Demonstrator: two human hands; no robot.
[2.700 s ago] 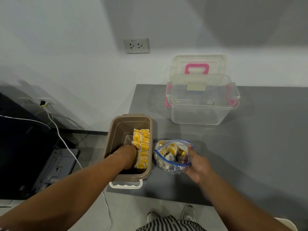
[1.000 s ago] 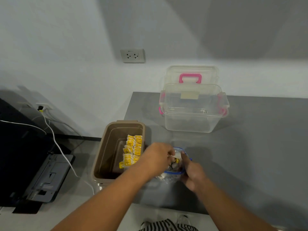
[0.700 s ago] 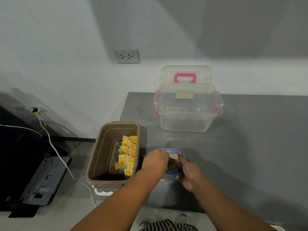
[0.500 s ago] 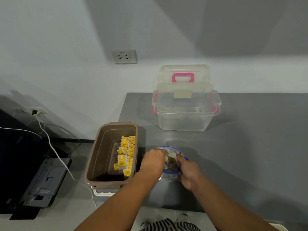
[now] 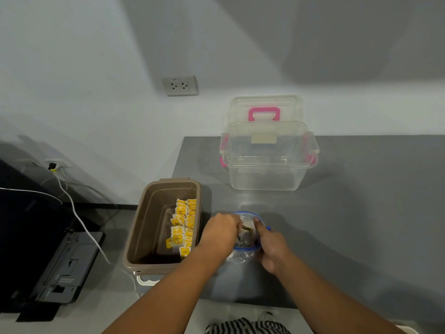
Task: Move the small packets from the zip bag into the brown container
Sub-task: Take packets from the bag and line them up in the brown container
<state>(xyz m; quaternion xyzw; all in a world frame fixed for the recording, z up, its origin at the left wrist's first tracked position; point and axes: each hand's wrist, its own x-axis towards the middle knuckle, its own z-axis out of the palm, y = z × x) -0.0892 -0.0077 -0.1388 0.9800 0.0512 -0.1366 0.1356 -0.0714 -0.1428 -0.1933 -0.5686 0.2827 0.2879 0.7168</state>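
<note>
Zip bag (image 5: 243, 258) is sitting just right of the brown container (image 5: 135, 237); nearer left hand (image 5: 220, 233) is digging inside, grip hidden; right hand (image 5: 272, 249) is pinching its rim.

A clear box (image 5: 267, 174) stands on the grey table (image 5: 361, 213); pink-handled lid (image 5: 265, 109) upright behind it; wall socket (image 5: 180, 85) above.

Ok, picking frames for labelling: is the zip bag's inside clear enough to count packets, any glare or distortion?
Head view: the zip bag is soft and partly hidden by the left hand, so no count; a pale sheen on the table behind it; the wall socket leans, wide-angle warp.
</note>
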